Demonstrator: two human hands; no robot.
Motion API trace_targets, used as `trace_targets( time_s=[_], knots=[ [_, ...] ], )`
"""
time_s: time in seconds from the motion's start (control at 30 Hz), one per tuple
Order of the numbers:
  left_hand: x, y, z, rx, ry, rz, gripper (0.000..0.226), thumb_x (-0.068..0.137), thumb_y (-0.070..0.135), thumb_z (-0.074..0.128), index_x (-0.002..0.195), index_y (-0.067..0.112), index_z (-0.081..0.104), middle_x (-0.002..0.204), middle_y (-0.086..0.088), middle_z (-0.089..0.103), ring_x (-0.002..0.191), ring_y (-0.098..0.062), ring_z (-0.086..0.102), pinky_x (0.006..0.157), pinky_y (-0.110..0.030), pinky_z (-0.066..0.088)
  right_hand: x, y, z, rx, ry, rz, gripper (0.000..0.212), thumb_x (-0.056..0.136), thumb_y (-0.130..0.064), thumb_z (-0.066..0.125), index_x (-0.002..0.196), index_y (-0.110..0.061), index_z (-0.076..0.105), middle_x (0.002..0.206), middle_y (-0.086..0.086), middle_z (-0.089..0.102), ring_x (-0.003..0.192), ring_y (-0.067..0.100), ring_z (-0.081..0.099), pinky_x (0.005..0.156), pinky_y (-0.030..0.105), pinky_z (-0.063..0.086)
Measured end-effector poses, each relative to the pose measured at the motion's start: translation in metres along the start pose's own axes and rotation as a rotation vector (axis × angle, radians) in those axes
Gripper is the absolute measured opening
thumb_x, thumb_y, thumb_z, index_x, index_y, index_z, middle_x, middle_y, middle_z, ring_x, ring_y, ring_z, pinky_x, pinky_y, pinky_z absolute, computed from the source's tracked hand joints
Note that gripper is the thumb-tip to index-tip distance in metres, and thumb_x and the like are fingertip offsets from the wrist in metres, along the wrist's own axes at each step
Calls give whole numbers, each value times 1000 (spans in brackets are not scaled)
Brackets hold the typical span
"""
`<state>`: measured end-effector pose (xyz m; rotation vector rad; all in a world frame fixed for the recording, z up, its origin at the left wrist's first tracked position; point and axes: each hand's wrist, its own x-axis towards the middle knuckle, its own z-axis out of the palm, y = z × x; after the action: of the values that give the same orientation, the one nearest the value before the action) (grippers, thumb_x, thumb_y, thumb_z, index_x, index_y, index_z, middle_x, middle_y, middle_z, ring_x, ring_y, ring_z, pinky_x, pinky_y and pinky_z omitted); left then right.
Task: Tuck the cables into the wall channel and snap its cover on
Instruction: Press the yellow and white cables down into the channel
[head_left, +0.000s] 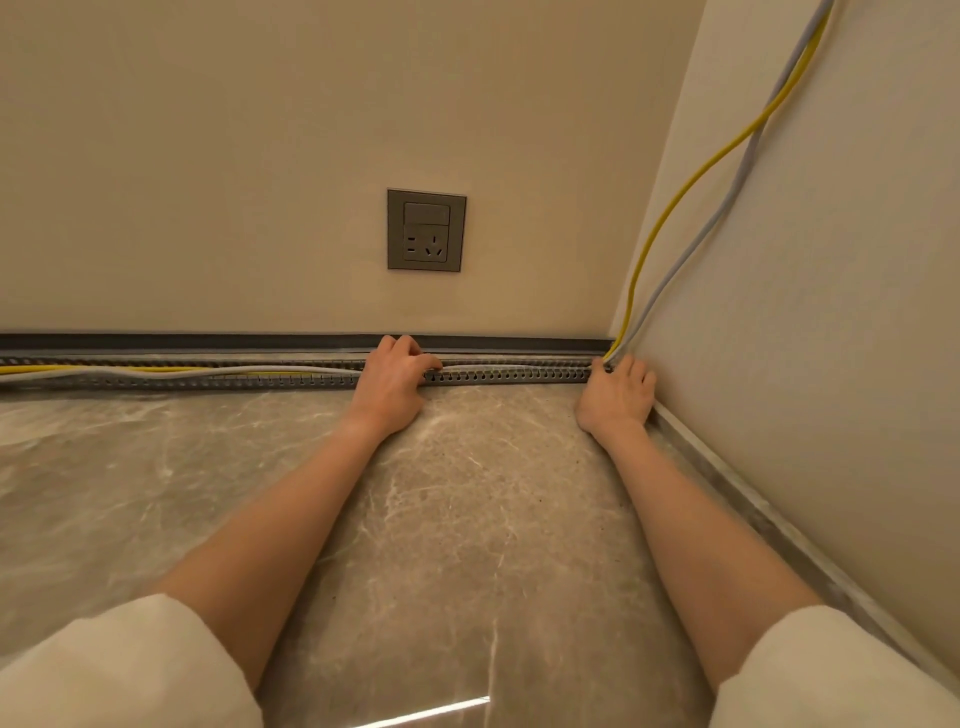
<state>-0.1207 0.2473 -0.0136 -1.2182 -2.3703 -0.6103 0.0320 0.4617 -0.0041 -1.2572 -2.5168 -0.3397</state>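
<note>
A grey slotted cable channel (509, 375) runs along the foot of the back wall, uncovered. A yellow cable (670, 208) and a grey cable (727, 208) come down the right wall into the corner and then lie along the channel toward the left, bulging out of it at the far left. My left hand (389, 384) rests on the channel's middle, fingers curled over the cables. My right hand (618, 395) presses at the channel's corner end, fingertips on the cables where they enter. No cover is in view.
A grey wall socket (426, 229) sits on the back wall above my left hand. A dark skirting strip (208, 341) runs above the channel, and another follows the right wall (753, 499). The floor is glossy marble tile (467, 519).
</note>
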Motion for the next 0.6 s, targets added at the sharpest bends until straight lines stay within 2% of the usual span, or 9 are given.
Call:
trace_targets(
  time_s=[0.4, 0.6],
  knots=[
    [-6, -4, -2, 17, 29, -33, 43, 85, -2, 52, 123, 16, 60, 115, -12, 56, 107, -29, 46, 88, -38, 45, 1, -2, 4, 19, 40, 139, 46, 84, -34, 50, 126, -18, 52, 123, 17, 46, 111, 31, 40, 93, 38, 32],
    [-6, -5, -1, 21, 33, -59, 38, 87, 0, 52, 122, 13, 60, 119, -12, 58, 110, -29, 46, 90, -41, 47, 0, -1, 8, 83, 1, 134, 53, 86, -34, 50, 136, -18, 42, 129, 17, 41, 118, 32, 36, 98, 40, 29]
  ],
)
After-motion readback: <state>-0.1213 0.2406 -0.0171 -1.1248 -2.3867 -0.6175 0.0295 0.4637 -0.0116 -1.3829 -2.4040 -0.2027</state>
